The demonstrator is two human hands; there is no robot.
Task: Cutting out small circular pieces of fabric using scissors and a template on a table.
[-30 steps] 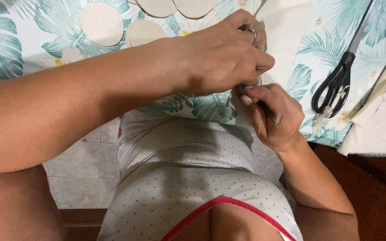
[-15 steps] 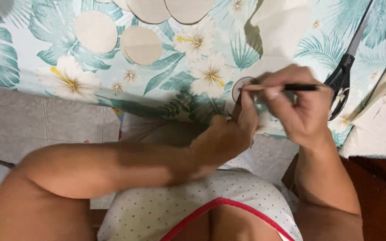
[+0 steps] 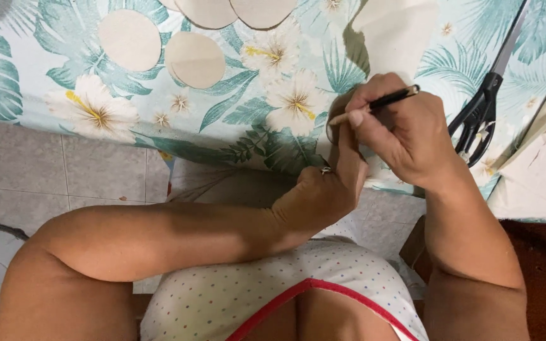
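My right hand (image 3: 406,136) grips a black pencil (image 3: 383,101), its tip pointing left at a small round disc (image 3: 332,121) on the floral fabric (image 3: 254,113). That disc is mostly hidden under both hands. My left hand (image 3: 327,189), with a ring on one finger, reaches up from below the table edge, and its fingers press the disc against the fabric right beside the pencil tip.
Several beige cut-out discs (image 3: 194,60) lie at the far left and top of the fabric. A larger beige piece (image 3: 393,38) sits above my right hand. Black-handled scissors (image 3: 481,113) lie to the right, next to white cloth (image 3: 538,170). Tiled floor (image 3: 64,170) shows below.
My left arm has swung down off the table, so its hand now reaches up from below. My right hand has risen onto the fabric with the pencil.
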